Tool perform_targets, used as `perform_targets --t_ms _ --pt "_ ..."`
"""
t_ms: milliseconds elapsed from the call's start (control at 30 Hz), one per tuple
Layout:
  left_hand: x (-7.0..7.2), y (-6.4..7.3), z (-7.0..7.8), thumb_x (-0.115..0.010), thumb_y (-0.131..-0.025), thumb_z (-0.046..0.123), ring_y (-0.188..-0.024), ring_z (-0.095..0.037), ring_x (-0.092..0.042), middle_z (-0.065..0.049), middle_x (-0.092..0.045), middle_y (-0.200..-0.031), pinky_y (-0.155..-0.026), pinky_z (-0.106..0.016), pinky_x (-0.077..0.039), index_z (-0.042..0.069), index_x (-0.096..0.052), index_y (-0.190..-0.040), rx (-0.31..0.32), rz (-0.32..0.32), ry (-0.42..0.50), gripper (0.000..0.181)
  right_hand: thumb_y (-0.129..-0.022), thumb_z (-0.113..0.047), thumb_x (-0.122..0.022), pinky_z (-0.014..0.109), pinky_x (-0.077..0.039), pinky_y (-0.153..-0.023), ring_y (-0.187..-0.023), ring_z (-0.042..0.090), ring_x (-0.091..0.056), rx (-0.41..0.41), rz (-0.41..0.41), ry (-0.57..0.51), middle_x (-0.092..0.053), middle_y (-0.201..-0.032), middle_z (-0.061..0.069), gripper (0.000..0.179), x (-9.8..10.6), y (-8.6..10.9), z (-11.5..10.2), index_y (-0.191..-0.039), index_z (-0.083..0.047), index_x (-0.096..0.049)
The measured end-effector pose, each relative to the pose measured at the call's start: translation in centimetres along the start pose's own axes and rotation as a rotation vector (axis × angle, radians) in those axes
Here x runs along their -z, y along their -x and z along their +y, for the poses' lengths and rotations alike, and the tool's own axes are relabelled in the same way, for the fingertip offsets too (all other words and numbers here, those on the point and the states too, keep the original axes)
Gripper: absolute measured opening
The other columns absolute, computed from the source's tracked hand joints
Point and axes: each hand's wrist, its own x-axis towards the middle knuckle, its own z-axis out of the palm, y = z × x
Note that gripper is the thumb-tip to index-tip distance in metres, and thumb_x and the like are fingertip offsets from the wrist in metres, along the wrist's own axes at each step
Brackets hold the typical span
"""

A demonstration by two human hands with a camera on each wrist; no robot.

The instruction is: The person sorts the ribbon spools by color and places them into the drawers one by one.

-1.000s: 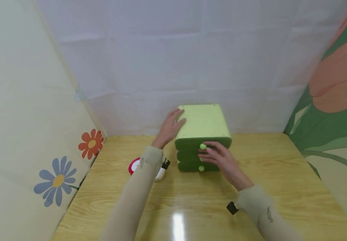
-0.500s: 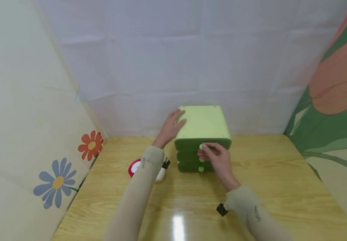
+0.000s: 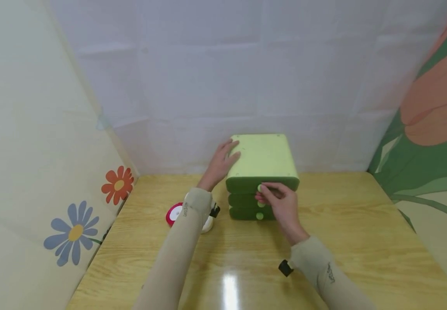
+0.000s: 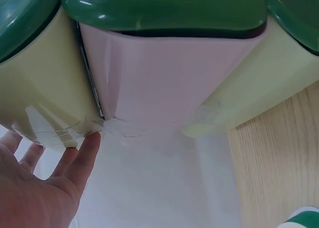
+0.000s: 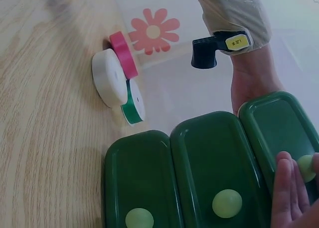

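A small cabinet (image 3: 264, 157) with a pale green top and three stacked dark green drawers stands at the back of the table. My left hand (image 3: 218, 163) rests on its upper left side, fingers extended; in the left wrist view that hand (image 4: 45, 188) touches the cabinet's pale casing (image 4: 50, 83). With thumb and fingers, my right hand (image 3: 283, 206) pinches the top drawer's round light green knob (image 5: 306, 168). Below it, the middle knob (image 5: 227, 203) and bottom knob (image 5: 139, 218) are free in the right wrist view. All the drawers are pushed in.
Left of the cabinet, partly behind my left forearm, lie a pink ribbon roll (image 5: 123, 55), a white roll (image 5: 108, 78) and a green-edged roll (image 5: 132, 103). A white sheet (image 3: 208, 86) hangs behind the wooden table (image 3: 363, 224). Flower-patterned panels flank both sides.
My right hand has shifted slightly left, and its fingers have closed on the top drawer's knob. My left hand stays in place on the cabinet, and the drawers have not visibly moved.
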Motion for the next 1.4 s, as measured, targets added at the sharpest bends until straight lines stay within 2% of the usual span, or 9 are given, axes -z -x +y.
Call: perform_targets --t_ms 467,1100,1400 --pt "0.3 0.1 0.4 -0.051 -0.105 0.056 -0.157 -0.028 -0.025 0.002 -0.023 -0.172 -0.124 -0.063 -0.026 0.032 -0.042 -0.158 0.011 0.005 0.002 0.059 -0.094 -0.007 -0.076 0.035 -0.065 -0.075 -0.078 0.018 -0.078 0.022 -0.019 -0.032 -0.079 -0.088 0.005 0.024 -0.1 0.2 -0.1 -0.112 0.008 -0.070" --pt "0.5 0.2 0.5 -0.050 -0.104 0.057 -0.157 -0.029 -0.026 0.003 -0.022 -0.172 -0.123 -0.064 -0.026 0.033 -0.041 -0.159 0.019 -0.004 0.016 0.060 -0.094 -0.005 -0.076 0.035 -0.065 -0.075 -0.077 0.019 -0.078 0.011 -0.012 -0.049 -0.079 -0.088 0.008 0.027 -0.3 0.7 -0.4 -0.113 0.012 -0.068" --pt "1.0 -0.1 0.9 -0.048 -0.106 0.056 -0.157 -0.030 -0.024 0.001 -0.021 -0.172 -0.124 -0.063 -0.024 0.030 -0.040 -0.160 0.000 -0.019 0.002 0.061 -0.095 -0.009 -0.075 0.038 -0.065 -0.080 -0.080 0.020 -0.078 -0.004 -0.023 -0.025 -0.079 -0.091 0.008 0.026 -0.2 1.3 -0.9 -0.113 0.008 -0.070"
